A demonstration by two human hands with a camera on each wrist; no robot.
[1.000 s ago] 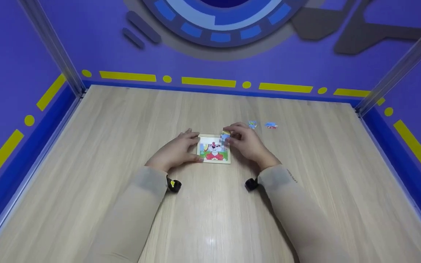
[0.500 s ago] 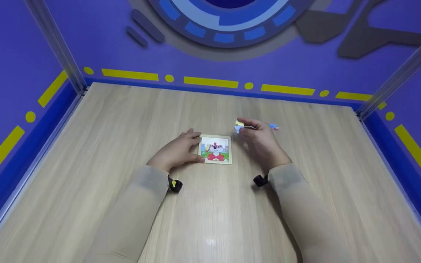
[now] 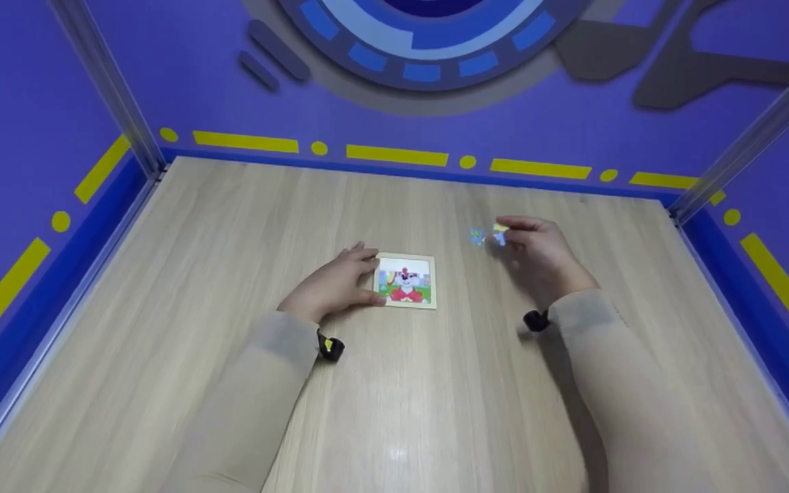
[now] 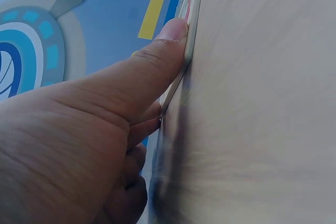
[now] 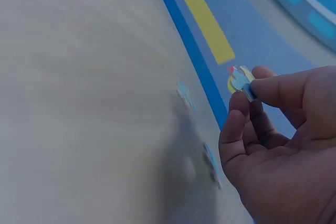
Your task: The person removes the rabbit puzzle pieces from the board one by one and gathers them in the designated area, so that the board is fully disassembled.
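A small square jigsaw tray (image 3: 433,282) with a pale rim lies mid-table, partly filled with a cartoon animal picture (image 3: 405,291); its top strip is bare white. My left hand (image 3: 329,284) holds its left side, thumb at the near corner and fingers at the far one. In the left wrist view the thumb (image 4: 163,51) presses on the rim. Off to the right, my right hand (image 3: 546,252) pinches a yellow and blue jigsaw piece (image 5: 241,82) between thumb and fingers, raised above the table.
One loose jigsaw piece (image 3: 477,236) lies beside the right fingertips. The right wrist view shows a second piece (image 5: 211,163) on the tabletop, hidden by the hand in the head view. A blue-purple wall (image 3: 394,127) closes off the table's far edge.
My right hand has lifted the pinched jigsaw piece away from the tray's upper right corner and carried it right, over the loose pieces. The left hand stays at the tray.
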